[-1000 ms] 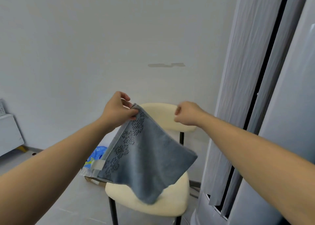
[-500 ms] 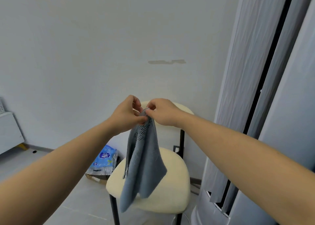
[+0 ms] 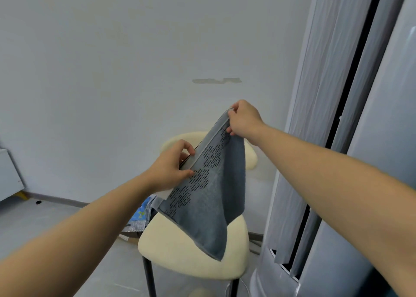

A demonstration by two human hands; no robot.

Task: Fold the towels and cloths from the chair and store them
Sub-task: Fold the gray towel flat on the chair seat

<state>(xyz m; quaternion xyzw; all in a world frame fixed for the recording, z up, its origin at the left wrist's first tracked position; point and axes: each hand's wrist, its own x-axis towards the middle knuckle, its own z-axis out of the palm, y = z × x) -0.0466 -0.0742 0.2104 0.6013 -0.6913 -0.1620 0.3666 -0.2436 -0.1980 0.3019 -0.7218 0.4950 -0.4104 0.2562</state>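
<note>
There was one towel (image 3: 211, 197) in play, grey-blue with a band of dark dashes and a pale hem, and it was off the chair (image 3: 180, 254), held up in the air by both hands. The right hand (image 3: 244, 121) was the higher of the two and pinched the towel's top corner between thumb and fingers. The left hand (image 3: 171, 168), lower and nearer the person, pinched the pale hem partway down the same edge. From those two grips the cloth hung slantwise, tapering to a single point below the right hand, in front of the seat. I counted one chair beneath the hands, with a cream padded seat, a cream backrest behind the left hand and dark legs (image 3: 149, 278); no other cloth showed on the part of the seat I could see. Below the left forearm one blue printed packet (image 3: 140, 213) lay on the grey floor (image 3: 45, 229). Beyond both hands rose a plain pale wall (image 3: 112, 71) with one scuffed patch (image 3: 217, 80) above the right hand. To the outside of the right arm stood a tall grey ribbed unit (image 3: 326, 116), and far out past the left arm sat part of a white cabinet (image 3: 6, 175).
</note>
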